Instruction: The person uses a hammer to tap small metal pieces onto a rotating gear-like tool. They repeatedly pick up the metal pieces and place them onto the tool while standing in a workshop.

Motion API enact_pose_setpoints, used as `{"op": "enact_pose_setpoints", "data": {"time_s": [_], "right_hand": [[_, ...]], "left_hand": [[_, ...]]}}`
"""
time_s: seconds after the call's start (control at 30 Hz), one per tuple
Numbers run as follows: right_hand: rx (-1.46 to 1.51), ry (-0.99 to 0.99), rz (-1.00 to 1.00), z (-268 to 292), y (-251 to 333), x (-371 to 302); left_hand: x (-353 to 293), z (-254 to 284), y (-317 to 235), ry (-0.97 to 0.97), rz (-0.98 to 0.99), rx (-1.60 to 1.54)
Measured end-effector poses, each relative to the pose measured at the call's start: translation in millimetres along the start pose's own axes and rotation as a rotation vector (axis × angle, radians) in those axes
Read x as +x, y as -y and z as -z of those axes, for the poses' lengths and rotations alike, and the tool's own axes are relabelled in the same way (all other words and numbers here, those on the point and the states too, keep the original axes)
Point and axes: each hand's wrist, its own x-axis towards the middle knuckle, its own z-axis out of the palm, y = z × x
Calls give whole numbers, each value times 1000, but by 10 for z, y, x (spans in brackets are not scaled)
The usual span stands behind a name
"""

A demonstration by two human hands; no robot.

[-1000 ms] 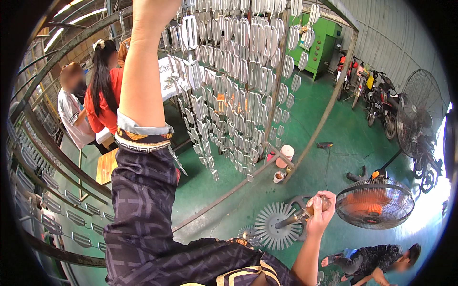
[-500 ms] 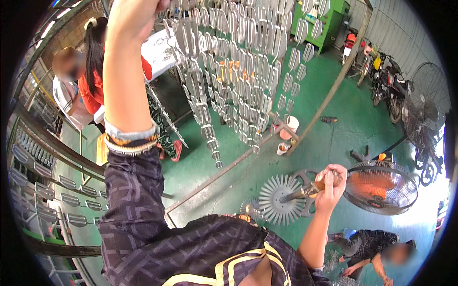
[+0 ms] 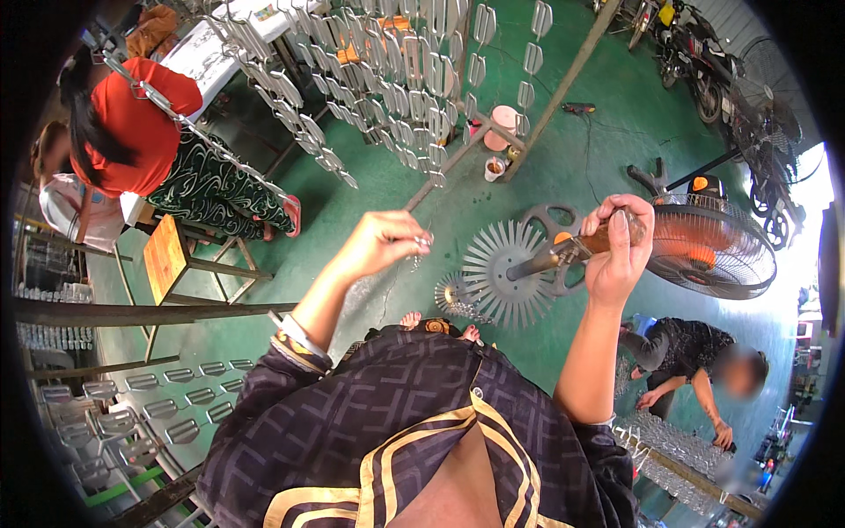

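My left hand (image 3: 383, 249) is raised in front of me, fingertips pinched on small silvery metal pieces (image 3: 417, 253) whose exact kind I cannot make out. My right hand (image 3: 616, 251) is wrapped round a brown handle (image 3: 607, 238). From it a dark metal rod (image 3: 539, 260) runs to the middle of a grey disc with radiating metal slats (image 3: 503, 275). Beyond my hands hang strings of silvery slotted metal loops (image 3: 414, 84), linked in long chains. A smaller toothed disc (image 3: 456, 292) shows beside the large one, near my feet.
A floor fan (image 3: 709, 242) stands at the right. A co-worker in dark clothes (image 3: 673, 365) crouches at lower right; another person in red (image 3: 132, 123) is at upper left by a wooden stool (image 3: 165, 260). Metal rails (image 3: 132, 314) cross the left side. Motorbikes (image 3: 695, 66) are parked far right.
My left hand has come down from high among the hanging chains to chest height. My right hand keeps its hold on the handle. My view has shifted, and the person in red shows more fully.
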Motion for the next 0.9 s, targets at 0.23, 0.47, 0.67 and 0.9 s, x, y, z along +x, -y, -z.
{"op": "enact_pose_setpoints", "data": {"time_s": [0.23, 0.47, 0.67, 0.9], "right_hand": [[14, -7, -22, -14, -4, 10], [2, -6, 3, -9, -14, 0], [10, -14, 7, 11, -18, -17], [21, -16, 14, 18, -35, -44]], "left_hand": [[-356, -702, 776, 131, 21, 146], [-428, -1050, 951, 248, 10, 237], [-482, -1249, 1086, 280, 11, 323], [-496, -1360, 1104, 287, 47, 332]]}}
